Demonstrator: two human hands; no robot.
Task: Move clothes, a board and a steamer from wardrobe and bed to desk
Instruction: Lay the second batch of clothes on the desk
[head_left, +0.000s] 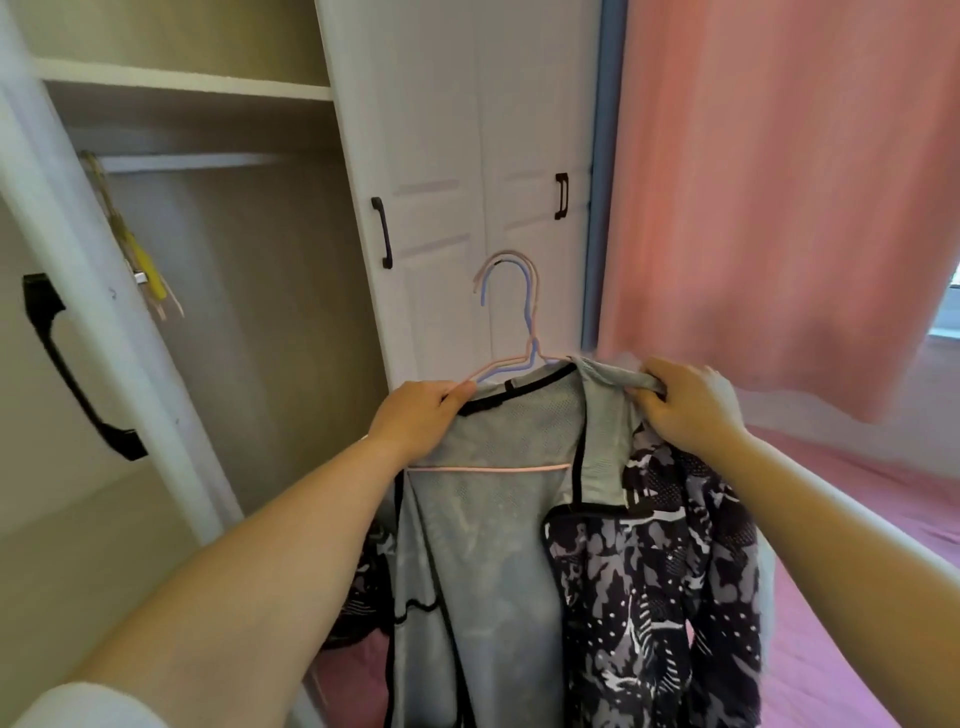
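In the middle of the frame the person holds a jacket up in front of the wardrobe, both arms stretched forward. The left hand grips the left shoulder of the garment, fingers curled round the collar edge and the pink arm of a hanger. The right hand pinches the grey lining at the right shoulder, bunching it. So both hands are closed on the load, one at each end of the shoulder line.

Two hooks show above the collar — one pink, one blue — so there appear to be two hangers stacked together (whether a second garment hangs behind the first cannot be told). The hooks stand free of any rail, in front of the closed white doors at centre.

The relation that matters: the jacket's long axis runs straight down from the grip, its patterned outer face folded open at lower right, its hem out of view at the bottom edge. The weight hangs below both hands. The hands sit about level and equally near. The pink bed lies at the lower right, just beside the hanging cloth, with a pink curtain above it; the desk is not in view. Judging by this, the carry has the load in hand but the turn toward the desk is not yet made, and the trailing hem could catch on the bed.
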